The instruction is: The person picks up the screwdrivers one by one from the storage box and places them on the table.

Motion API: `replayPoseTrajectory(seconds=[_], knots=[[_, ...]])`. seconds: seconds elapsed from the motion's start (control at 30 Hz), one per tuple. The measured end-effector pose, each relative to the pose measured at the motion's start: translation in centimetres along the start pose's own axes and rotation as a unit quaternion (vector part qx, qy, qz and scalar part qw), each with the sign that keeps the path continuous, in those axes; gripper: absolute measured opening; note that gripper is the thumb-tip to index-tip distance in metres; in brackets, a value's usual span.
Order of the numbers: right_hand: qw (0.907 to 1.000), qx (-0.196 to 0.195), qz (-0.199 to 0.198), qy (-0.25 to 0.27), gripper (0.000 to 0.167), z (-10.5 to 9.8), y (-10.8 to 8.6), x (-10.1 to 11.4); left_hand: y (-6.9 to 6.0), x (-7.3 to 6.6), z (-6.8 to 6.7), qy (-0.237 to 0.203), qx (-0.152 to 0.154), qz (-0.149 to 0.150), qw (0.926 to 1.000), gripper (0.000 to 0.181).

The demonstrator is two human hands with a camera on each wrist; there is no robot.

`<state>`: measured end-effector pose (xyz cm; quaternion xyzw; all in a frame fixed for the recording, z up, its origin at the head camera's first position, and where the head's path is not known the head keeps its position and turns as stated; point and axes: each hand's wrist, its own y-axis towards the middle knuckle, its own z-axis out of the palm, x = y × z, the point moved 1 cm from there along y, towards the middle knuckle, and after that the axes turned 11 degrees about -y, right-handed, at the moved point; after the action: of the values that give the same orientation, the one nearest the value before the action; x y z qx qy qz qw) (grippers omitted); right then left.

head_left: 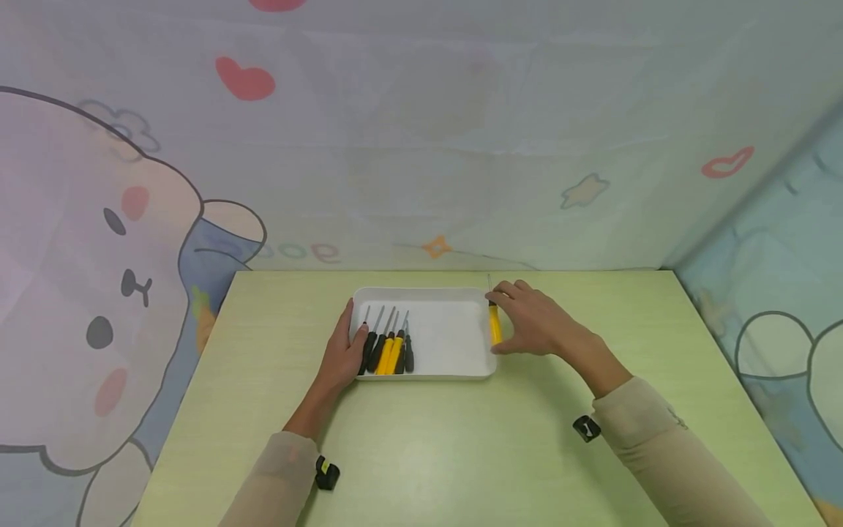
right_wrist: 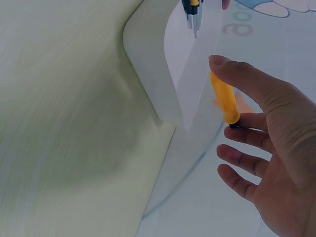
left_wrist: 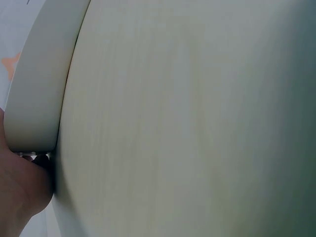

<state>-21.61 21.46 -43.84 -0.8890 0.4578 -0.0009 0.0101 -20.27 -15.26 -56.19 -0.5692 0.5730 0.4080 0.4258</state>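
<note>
A white tray lies on the table, with several black and yellow screwdrivers side by side in its left part, tips pointing to the back. My left hand grips the tray's left end, thumb over the rim beside the leftmost black handle. Over the tray's right end, my right hand holds a yellow screwdriver between thumb and fingers, its shaft pointing to the back. In the right wrist view the yellow handle is pinched by the right hand, other fingers loosely bent. The left wrist view shows the tray's outer wall.
The light green table extends around the tray. Behind it hangs a printed cloth with hearts and cartoon figures, and another printed cloth stands at the right side. Small black devices are at both wrists.
</note>
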Motion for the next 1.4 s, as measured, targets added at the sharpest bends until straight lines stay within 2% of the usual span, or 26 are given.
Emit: replayPoseTrajectory(seconds=[0.33, 0.77, 0.97, 1.17, 1.4], knots=[[0.9999, 0.006, 0.007, 0.007, 0.094, 0.1, -0.2, -0.3, 0.0, 0.0, -0.1, -0.003, 0.002, 0.011, 0.9999, 0.068], [0.9999, 0.001, 0.009, 0.009, 0.093, 0.4, -0.5, -0.9, 0.0, 0.0, -0.1, -0.015, -0.001, -0.003, 0.9999, 0.065], [0.9998, 0.003, 0.014, 0.011, 0.093, 0.6, -0.7, -1.1, 0.1, 0.1, -0.2, -0.031, 0.0, 0.001, 0.9995, 0.063], [0.9997, 0.003, 0.016, 0.016, 0.093, 1.2, -0.8, -1.7, 0.2, 0.2, -0.2, -0.046, 0.003, 0.003, 0.9989, 0.062], [0.9991, 0.02, 0.028, 0.024, 0.092, 2.3, -0.9, -2.3, 0.1, 0.1, -0.2, -0.034, 0.001, 0.007, 0.9994, 0.062]])
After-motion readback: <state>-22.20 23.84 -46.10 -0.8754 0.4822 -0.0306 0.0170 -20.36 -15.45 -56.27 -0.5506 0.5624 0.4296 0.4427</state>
